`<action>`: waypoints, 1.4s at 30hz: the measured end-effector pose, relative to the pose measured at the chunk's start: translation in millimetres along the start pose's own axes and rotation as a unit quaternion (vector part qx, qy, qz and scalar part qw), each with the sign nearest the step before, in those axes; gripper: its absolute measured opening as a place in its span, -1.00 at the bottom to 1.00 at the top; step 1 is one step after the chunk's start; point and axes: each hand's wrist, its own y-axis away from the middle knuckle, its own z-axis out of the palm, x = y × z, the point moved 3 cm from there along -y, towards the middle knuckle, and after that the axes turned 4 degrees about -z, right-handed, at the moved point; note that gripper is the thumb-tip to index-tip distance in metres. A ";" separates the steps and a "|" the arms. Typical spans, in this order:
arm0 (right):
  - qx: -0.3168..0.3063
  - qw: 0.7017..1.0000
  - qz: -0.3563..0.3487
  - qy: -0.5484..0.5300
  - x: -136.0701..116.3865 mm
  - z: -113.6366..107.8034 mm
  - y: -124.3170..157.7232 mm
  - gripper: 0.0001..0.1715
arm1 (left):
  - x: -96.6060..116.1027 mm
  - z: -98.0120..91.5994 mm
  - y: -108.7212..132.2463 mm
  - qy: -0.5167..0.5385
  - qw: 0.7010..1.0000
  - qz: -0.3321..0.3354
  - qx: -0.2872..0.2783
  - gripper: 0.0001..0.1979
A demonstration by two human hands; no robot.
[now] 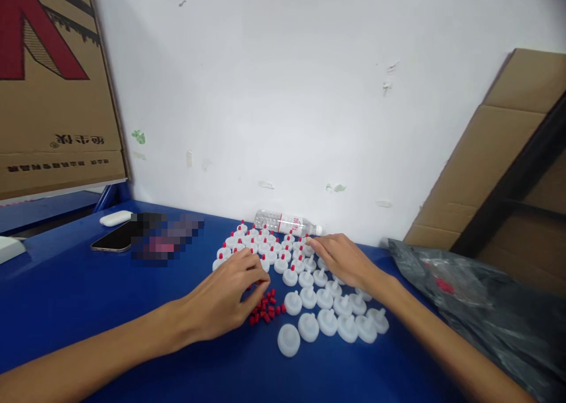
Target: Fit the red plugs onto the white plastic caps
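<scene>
Several white plastic caps point(327, 319) stand in rows on the blue table point(66, 297); those at the back point(264, 245) carry small red tips. A small heap of loose red tips point(267, 308) lies in front of the rows. My left hand point(230, 294) hovers over that heap, fingers curled and pinched together; what they hold is hidden. My right hand point(342, 260) rests on the caps at the right of the rows, fingers bent down onto a cap near the back.
A clear water bottle point(287, 222) lies against the white wall. A phone point(115, 239) and a white case point(115, 218) lie at the left. A dark plastic bag point(469, 291) sits at the right. Cardboard point(53, 78) leans at both sides.
</scene>
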 end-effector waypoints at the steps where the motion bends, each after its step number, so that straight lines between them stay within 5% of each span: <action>1: -0.004 1.000 0.004 0.001 0.5 0.3 -0.1 -0.31 | -0.2 0.0 -0.1 0.001 1.000 0.001 0.003 -0.78; 12: -0.026 0.999 0.019 -0.020 8.0 5.6 -3.2 -0.29 | -5.2 5.6 2.0 -0.006 1.000 -0.002 -0.002 -0.81; 21: -0.081 0.994 0.024 -0.064 21.7 33.8 -5.6 -0.25 | -5.5 9.0 2.2 -0.018 0.999 0.005 -0.035 -0.82; 30: -0.051 0.995 0.012 -0.082 10.6 15.8 -11.5 -0.30 | -6.7 8.9 2.7 -0.016 0.999 0.002 -0.048 -0.81; 42: -0.103 0.992 0.036 -0.059 28.6 21.9 -36.9 -0.19 | -11.2 5.3 3.7 -0.001 1.000 0.004 -0.018 -0.74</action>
